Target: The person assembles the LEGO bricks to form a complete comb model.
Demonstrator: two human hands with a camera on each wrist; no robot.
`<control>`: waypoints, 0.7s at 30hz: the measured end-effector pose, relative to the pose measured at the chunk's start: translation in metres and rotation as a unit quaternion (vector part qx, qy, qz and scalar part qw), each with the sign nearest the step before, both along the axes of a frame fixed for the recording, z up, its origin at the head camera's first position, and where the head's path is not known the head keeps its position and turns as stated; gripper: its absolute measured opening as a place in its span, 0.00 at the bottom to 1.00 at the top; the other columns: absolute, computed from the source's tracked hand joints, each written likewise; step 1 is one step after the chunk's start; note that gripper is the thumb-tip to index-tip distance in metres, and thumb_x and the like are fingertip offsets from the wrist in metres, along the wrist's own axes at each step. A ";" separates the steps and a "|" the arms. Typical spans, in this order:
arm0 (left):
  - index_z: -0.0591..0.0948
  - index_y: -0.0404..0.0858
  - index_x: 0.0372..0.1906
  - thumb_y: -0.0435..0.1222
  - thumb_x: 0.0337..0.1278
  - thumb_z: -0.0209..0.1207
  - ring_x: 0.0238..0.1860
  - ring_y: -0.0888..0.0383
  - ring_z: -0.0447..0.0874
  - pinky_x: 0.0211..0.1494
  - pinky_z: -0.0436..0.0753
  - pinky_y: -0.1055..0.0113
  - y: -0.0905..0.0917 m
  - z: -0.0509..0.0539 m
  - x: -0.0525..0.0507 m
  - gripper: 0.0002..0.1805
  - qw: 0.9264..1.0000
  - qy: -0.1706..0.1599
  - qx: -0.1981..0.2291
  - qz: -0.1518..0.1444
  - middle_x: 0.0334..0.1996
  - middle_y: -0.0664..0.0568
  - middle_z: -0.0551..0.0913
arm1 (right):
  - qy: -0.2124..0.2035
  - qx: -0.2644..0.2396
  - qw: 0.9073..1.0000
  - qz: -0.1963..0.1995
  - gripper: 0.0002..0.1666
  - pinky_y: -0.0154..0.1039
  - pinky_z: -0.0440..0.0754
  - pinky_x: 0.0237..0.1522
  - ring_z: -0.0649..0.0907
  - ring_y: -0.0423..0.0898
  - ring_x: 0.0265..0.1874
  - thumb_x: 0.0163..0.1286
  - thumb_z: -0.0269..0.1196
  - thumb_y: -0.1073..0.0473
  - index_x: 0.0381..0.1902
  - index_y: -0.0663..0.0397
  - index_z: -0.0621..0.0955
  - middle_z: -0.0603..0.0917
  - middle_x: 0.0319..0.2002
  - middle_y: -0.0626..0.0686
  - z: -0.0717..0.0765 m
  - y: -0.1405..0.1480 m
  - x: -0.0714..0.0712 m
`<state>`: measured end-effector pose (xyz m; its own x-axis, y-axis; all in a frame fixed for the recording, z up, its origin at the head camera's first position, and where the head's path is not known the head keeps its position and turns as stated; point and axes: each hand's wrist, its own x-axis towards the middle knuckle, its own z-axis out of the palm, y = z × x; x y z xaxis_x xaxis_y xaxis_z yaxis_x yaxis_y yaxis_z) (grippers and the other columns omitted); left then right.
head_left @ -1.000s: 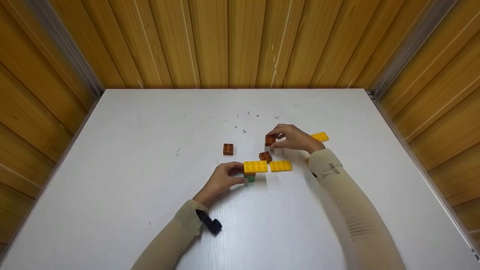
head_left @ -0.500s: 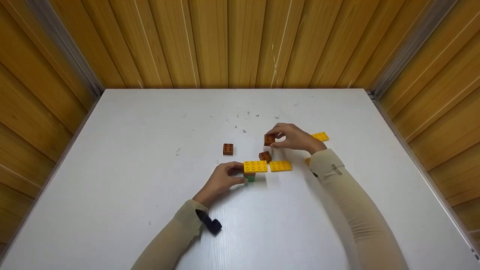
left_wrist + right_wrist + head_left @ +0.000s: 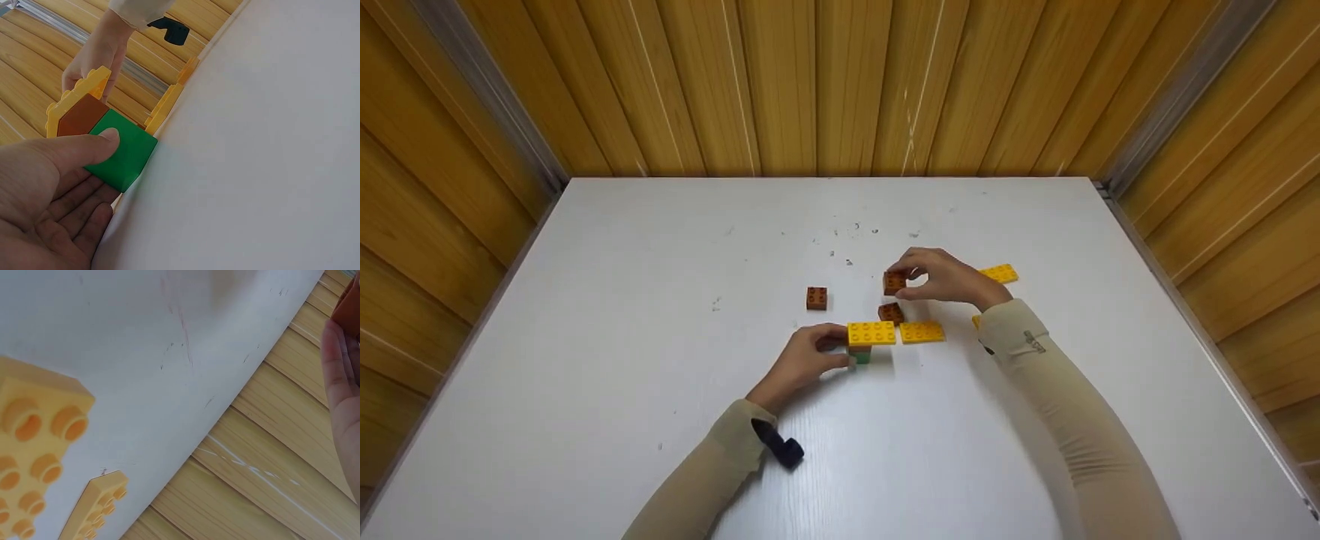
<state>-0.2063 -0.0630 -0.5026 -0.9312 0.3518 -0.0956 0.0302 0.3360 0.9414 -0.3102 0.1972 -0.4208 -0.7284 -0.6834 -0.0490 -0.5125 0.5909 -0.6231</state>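
My left hand grips a small stack on the white table. Thumb and fingers hold its green brick; above that are a brown brick and a yellow eight-stud brick on top, overhanging to the right. My right hand pinches a brown brick between thumb and fingers, behind the stack, apparently just above the table. In the right wrist view only an edge of this held brick shows. A second brown brick lies just in front of it, partly hidden by the stack's yellow top.
Another brown brick sits to the left. A flat yellow brick lies beside the stack. Past the right wrist lies a further yellow brick, and one more yellow piece is mostly covered by the sleeve. Wood-patterned walls enclose the table.
My right hand has shifted slightly left and toward the stack with the brown brick. The left hand and the stack have stayed in place.
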 end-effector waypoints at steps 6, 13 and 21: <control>0.78 0.35 0.57 0.32 0.52 0.67 0.57 0.51 0.80 0.62 0.78 0.62 0.000 0.000 0.000 0.24 1.000 0.016 0.006 -0.005 0.55 0.44 0.81 | 0.012 -0.011 1.000 0.014 0.21 0.54 0.80 0.55 0.80 0.52 0.49 0.63 0.67 0.60 0.54 0.58 0.81 0.81 0.47 0.56 0.002 0.000 0.002; 0.79 0.36 0.56 0.32 0.51 0.67 0.57 0.51 0.79 0.62 0.78 0.61 0.000 0.002 0.001 0.24 1.000 0.013 0.007 -0.003 0.55 0.45 0.81 | 0.015 -0.007 1.000 0.021 0.21 0.54 0.80 0.55 0.80 0.52 0.49 0.63 0.66 0.60 0.54 0.57 0.81 0.81 0.46 0.55 0.005 -0.003 0.004; 0.79 0.36 0.56 0.32 0.51 0.68 0.57 0.51 0.80 0.61 0.78 0.61 0.000 0.002 0.001 0.25 1.000 0.011 0.010 -0.002 0.54 0.45 0.81 | 0.016 -0.006 0.999 0.041 0.22 0.51 0.80 0.55 0.80 0.50 0.48 0.63 0.66 0.60 0.56 0.57 0.80 0.81 0.47 0.55 0.010 -0.008 0.009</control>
